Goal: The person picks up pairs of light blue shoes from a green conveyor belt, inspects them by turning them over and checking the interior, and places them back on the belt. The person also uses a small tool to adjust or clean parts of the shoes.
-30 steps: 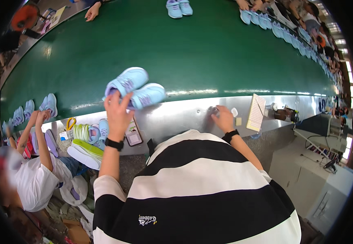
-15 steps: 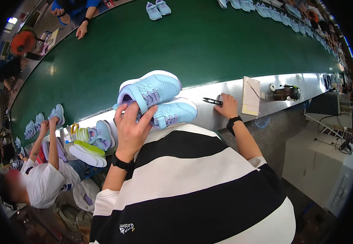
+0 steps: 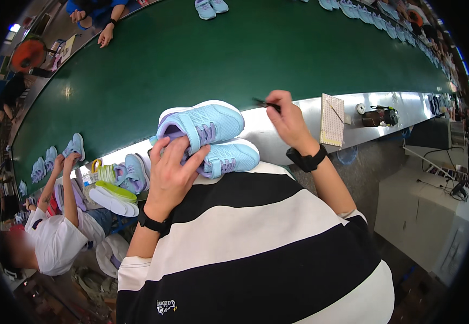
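Observation:
Two light-blue children's sneakers with lilac linings and straps sit one behind the other at the belt's near edge, the far sneaker [image 3: 218,120] partly over the green surface and the near sneaker [image 3: 240,155] close to my shirt. My left hand [image 3: 172,175] grips them at the heel openings, its fingertips tucked between and into the shoes. To the right, my right hand [image 3: 286,117] is raised above the metal ledge, closed around small black thread snips [image 3: 260,102]. The snips' points face left toward the sneakers and are slightly blurred.
The green conveyor belt [image 3: 191,65] carries a sneaker pair [image 3: 210,8] at the far side and a row of sneakers [image 3: 372,21] far right. On the metal ledge lie a paper pad [image 3: 332,120] and a dark jar [image 3: 377,120]. Leftward, a co-worker [image 3: 64,237] handles sneakers beside stacked insoles [image 3: 113,200].
My right hand has picked the snips up off the metal ledge and moved up and left with them. My left hand keeps hold of the sneakers. Shoes across the belt have shifted slightly.

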The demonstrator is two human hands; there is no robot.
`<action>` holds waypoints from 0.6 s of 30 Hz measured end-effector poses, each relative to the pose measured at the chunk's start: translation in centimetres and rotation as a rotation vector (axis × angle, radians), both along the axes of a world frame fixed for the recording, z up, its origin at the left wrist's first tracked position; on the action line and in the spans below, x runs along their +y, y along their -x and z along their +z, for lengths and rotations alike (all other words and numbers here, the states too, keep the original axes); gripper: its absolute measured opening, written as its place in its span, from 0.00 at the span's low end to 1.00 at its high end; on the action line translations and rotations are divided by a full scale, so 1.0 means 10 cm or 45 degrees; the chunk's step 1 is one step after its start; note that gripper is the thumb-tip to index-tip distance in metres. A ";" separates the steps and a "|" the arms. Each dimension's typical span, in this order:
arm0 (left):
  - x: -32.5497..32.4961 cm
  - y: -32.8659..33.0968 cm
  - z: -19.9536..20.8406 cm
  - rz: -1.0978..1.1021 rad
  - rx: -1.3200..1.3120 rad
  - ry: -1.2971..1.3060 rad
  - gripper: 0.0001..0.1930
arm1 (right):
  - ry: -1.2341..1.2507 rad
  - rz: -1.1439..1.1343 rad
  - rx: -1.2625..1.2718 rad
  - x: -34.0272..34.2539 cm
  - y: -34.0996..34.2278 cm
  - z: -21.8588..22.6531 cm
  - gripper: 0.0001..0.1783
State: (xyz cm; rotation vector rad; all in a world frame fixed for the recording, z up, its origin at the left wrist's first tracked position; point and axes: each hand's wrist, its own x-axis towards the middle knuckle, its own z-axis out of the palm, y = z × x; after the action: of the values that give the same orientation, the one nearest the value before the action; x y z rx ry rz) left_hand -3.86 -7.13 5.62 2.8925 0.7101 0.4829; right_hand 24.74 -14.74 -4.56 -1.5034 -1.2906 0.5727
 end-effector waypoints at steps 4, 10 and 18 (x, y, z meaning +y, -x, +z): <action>-0.02 -0.03 0.00 -0.045 0.010 0.014 0.22 | -0.300 0.311 -0.406 0.22 0.21 0.64 0.18; -0.04 -0.04 0.01 -0.079 0.001 0.016 0.20 | -0.304 0.391 -0.558 0.34 0.20 0.82 0.17; -0.05 -0.05 0.01 -0.097 0.004 0.009 0.20 | -0.215 0.463 -0.571 0.36 0.25 0.79 0.16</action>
State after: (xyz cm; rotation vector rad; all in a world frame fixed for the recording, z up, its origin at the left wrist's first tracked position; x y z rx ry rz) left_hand -3.38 -7.65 5.67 2.9019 0.5987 0.4655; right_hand 22.21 -11.15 3.31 -1.3043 -1.9346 0.3488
